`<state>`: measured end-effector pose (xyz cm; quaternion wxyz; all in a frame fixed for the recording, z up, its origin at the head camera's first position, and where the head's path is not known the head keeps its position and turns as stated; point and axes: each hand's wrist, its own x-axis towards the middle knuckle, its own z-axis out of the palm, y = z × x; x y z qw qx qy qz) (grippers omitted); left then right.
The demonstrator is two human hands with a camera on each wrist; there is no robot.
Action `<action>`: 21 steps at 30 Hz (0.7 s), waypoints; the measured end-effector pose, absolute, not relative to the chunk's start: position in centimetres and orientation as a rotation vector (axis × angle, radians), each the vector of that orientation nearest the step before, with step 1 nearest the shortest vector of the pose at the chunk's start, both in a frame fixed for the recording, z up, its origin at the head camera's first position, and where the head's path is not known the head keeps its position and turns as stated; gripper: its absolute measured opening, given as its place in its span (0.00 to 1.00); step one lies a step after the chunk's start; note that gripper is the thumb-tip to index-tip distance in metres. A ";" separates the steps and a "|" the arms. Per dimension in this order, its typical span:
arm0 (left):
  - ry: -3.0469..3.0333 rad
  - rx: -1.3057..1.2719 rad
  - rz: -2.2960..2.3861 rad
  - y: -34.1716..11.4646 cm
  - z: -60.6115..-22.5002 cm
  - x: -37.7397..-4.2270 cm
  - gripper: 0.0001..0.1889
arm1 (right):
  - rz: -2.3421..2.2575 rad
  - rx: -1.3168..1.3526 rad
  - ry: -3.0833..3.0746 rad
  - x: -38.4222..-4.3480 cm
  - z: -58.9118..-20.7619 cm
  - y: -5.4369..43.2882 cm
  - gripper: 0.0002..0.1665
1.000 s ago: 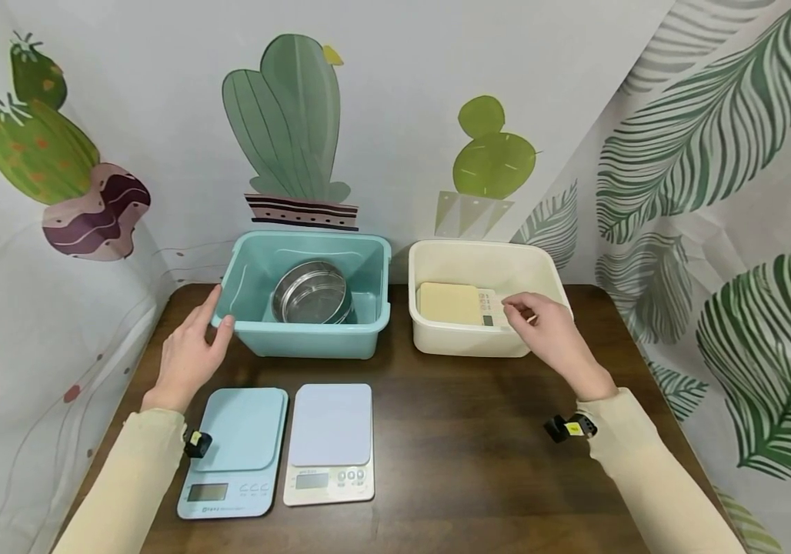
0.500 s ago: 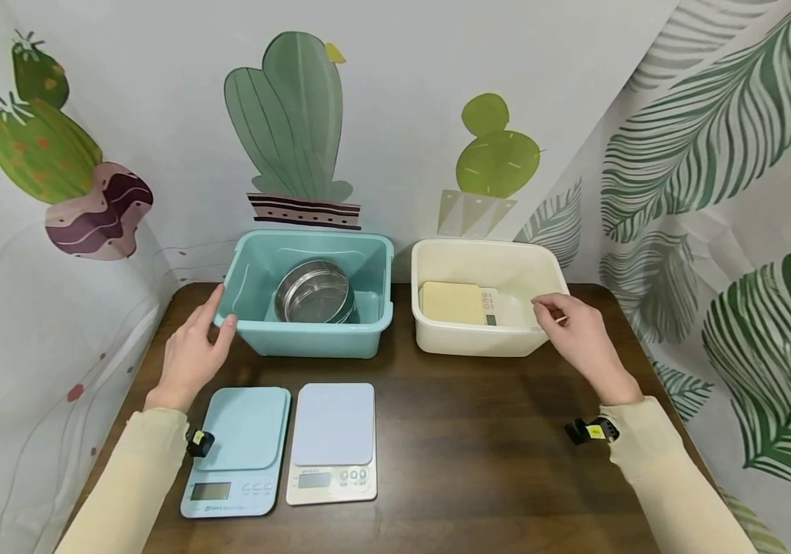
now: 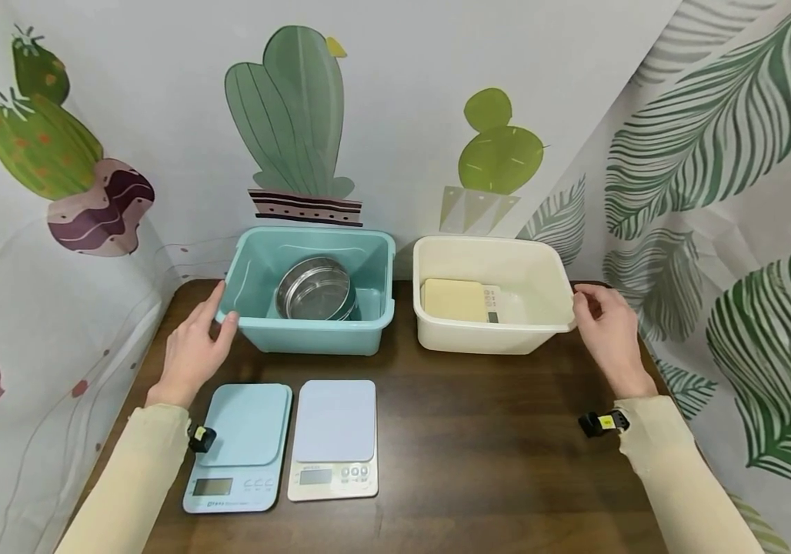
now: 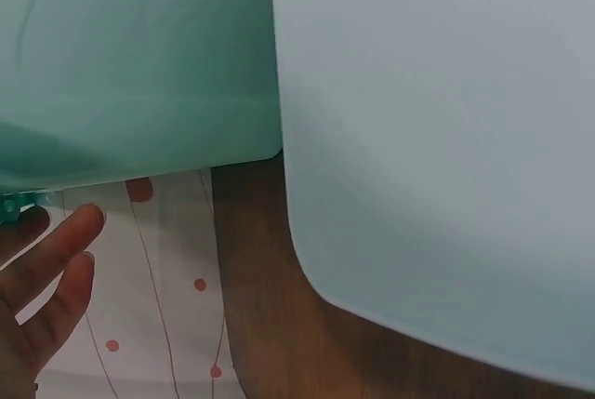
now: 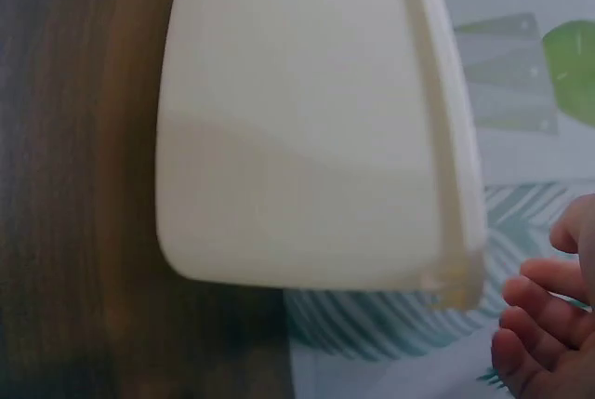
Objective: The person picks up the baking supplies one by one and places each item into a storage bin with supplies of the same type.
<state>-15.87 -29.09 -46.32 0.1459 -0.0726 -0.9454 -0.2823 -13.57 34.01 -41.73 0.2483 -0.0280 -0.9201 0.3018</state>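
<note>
The left hand [image 3: 191, 350], fingers spread, is at the left rim of the turquoise basin [image 3: 308, 338]; the right hand [image 3: 610, 331], fingers loosely bent around nothing, is just beside the cream basin [image 3: 475, 340]. Both basins stand on the table [image 3: 478, 431]; any grip is best kept level.

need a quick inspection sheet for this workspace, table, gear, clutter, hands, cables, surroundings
Surface: dark wood-grain table.
Job's things: teal bin holding at least one round metal sieve; cream bin holding a yellow-topped kitchen scale; light-blue kitchen scale and white kitchen scale side by side in front of the teal bin, apart.
Clutter: nothing seen beyond these.
Hands: left hand at the teal bin's left end; right hand beside the cream bin's right end. Contact unclear.
Cables: nothing seen.
Surroundings: cactus-and-leaf-print wall covering.
</note>
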 end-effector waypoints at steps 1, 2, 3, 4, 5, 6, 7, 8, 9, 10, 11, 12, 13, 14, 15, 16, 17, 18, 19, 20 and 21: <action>-2.724 -0.208 -0.804 -29.1 -46.3 -15.8 0.34 | 0.829 -0.083 -2.500 -13.7 -42.0 34.1 0.20; -2.728 -0.208 -0.797 -29.2 -46.3 -15.8 0.34 | 0.832 -0.090 -2.500 -13.8 -42.2 34.3 0.21; -2.733 -0.206 -0.791 -29.2 -46.3 -15.8 0.34 | 0.837 -0.096 -2.505 -13.9 -42.5 34.3 0.22; -2.737 -0.205 -0.785 -29.2 -46.3 -15.8 0.34 | 0.838 -0.102 -2.517 -14.0 -42.8 34.5 0.23; -2.742 -0.204 -0.780 -29.2 -46.3 -15.8 0.34 | 0.844 -0.110 -2.533 -14.1 -43.0 34.6 0.24; -2.747 -0.203 -0.775 -29.2 -46.3 -15.8 0.35 | 0.854 -0.120 -2.550 -14.1 -43.3 34.7 0.26; -2.751 -0.203 -0.773 -29.2 -46.3 -15.8 0.35 | 0.871 -0.130 -2.566 -14.1 -43.5 34.8 0.27; -2.754 -0.206 -0.769 -29.2 -46.3 -15.8 0.35 | 0.897 -0.142 -2.575 -14.1 -43.8 34.9 0.28; -2.756 -0.208 -0.767 -29.2 -46.3 -15.8 0.35 | 0.929 -0.153 -2.579 -14.1 -44.0 34.9 0.29; -2.758 -0.209 -0.763 -29.2 -46.2 -15.7 0.35 | 0.962 -0.167 -2.582 -14.1 -44.2 35.0 0.30; -2.759 -0.210 -0.761 -29.2 -46.2 -15.8 0.35 | 0.996 -0.176 -2.579 -14.0 -44.4 35.0 0.30; -2.762 -0.210 -0.760 -29.2 -46.2 -15.7 0.35 | 1.024 -0.180 -2.576 -14.0 -44.7 35.1 0.31; -2.765 -0.209 -0.759 -29.2 -46.2 -15.7 0.35 | 1.045 -0.183 -2.573 -14.0 -44.9 35.1 0.30; -2.768 -0.207 -0.757 -29.2 -46.2 -15.7 0.35 | 1.059 -0.186 -2.571 -14.0 -45.1 35.1 0.30; -2.771 -0.204 -0.755 -29.3 -46.2 -15.6 0.35 | 1.063 -0.188 -2.575 -14.0 -45.3 35.1 0.30; -2.769 -0.200 -0.755 -29.3 -46.1 -15.6 0.35 | 1.070 -0.189 -2.575 -14.1 -45.5 35.1 0.30; -2.762 -0.196 -0.756 -29.3 -46.1 -15.5 0.34 | 1.073 -0.195 -2.573 -14.1 -45.7 35.1 0.29; -2.751 -0.193 -0.758 -29.3 -46.1 -15.5 0.34 | 1.076 -0.203 -2.568 -14.1 -45.8 35.1 0.29; -2.736 -0.190 -0.763 -29.3 -46.0 -15.4 0.34 | 1.087 -0.216 -2.556 -14.1 -45.9 35.0 0.29; -2.718 -0.186 -0.767 -29.3 -45.9 -15.4 0.33 | 1.098 -0.233 -2.543 -14.0 -46.0 35.0 0.29; -2.698 -0.179 -0.775 -29.3 -45.9 -15.3 0.33 | 1.111 -0.251 -2.529 -14.0 -46.1 35.0 0.29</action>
